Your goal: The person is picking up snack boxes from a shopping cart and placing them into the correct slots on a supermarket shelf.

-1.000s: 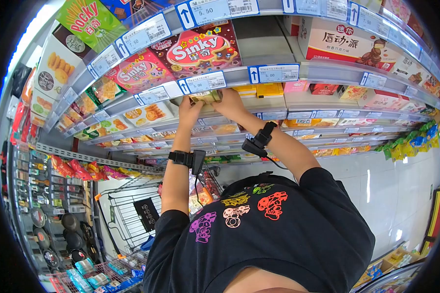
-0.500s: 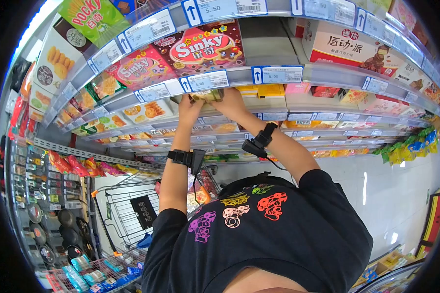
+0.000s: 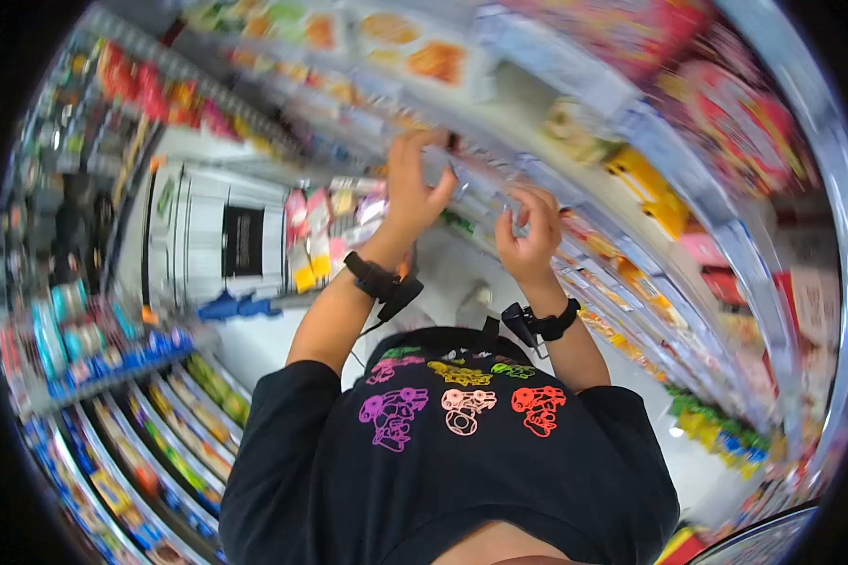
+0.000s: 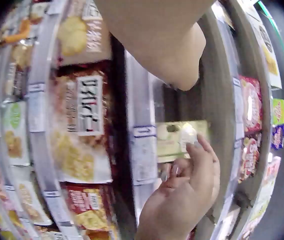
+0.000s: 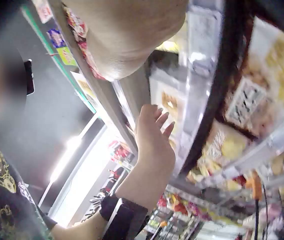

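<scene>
A pale green-yellow box (image 3: 579,129) lies on the shelf (image 3: 518,89), beside yellow boxes (image 3: 650,188). My left hand (image 3: 415,184) is held out before the shelf front with its fingers extended and nothing in them. To its right, my right hand (image 3: 530,231) hangs with loosely bent, bare fingers, lower and apart from the box in the head view. In the left wrist view, the right hand's fingertips (image 4: 196,145) overlap the box's printed face. The right wrist view has the left hand's fingers (image 5: 162,118) in front of a packet with a biscuit picture (image 5: 171,102).
A shopping cart (image 3: 188,235) stands at the left, its front holding several packages (image 3: 325,231). Shelves of snack boxes slant along the right, with pink boxes (image 3: 735,122) higher up. More stocked shelves (image 3: 141,443) stand at the lower left. The head view is blurred.
Earlier both hands held the green-yellow box at the shelf. They have let go and drawn back, leaving it there. The head view has swung left, bringing the cart further into view.
</scene>
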Tool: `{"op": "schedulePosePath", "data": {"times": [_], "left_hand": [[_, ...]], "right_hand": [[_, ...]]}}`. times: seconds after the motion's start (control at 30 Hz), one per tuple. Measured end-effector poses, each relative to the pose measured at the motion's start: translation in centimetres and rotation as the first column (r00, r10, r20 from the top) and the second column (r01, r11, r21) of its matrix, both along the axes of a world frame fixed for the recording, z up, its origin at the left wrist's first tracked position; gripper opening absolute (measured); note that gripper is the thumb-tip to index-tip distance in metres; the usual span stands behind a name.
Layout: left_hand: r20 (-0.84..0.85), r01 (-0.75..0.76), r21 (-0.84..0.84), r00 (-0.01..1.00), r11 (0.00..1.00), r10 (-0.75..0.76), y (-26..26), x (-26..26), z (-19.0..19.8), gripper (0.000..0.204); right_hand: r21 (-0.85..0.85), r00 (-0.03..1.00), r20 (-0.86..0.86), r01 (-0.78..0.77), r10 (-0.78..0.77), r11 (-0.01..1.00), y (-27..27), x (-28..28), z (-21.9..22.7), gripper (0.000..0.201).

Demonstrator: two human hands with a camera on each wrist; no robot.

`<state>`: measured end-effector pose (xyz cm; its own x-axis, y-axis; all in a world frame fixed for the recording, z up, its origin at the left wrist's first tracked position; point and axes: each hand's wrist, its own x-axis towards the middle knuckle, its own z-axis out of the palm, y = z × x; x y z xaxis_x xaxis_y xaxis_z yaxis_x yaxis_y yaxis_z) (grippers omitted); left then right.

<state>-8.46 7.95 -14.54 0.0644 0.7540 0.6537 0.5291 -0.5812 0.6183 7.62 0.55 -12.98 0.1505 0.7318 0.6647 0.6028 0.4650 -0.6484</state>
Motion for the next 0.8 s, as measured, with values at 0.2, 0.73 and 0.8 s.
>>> {"op": "schedulePosePath", "data": {"times": [0.2,0.73,0.8], "left_hand": [[-0.058,-0.175,-0.649,0.982,0.740,0.181,-3.1,-15.4,-16.4,0.034],[0.020,0.198,-0.944,0.833,-0.264,0.553,-5.9,-37.0,-40.0,0.033],[0.026,0.169,-0.938,0.904,-0.301,0.428,-5.8,-36.8,-41.4,0.033]], "right_hand": [[-0.612,0.899,-0.126,-0.404,0.420,0.680,1.1,-14.7,-8.2,0.021],[-0.921,0.938,-0.298,-0.233,0.178,-0.313,6.2,-32.7,-37.4,0.026],[-0.921,0.898,-0.356,-0.289,0.260,-0.263,5.2,-33.4,-37.7,0.029]]}}
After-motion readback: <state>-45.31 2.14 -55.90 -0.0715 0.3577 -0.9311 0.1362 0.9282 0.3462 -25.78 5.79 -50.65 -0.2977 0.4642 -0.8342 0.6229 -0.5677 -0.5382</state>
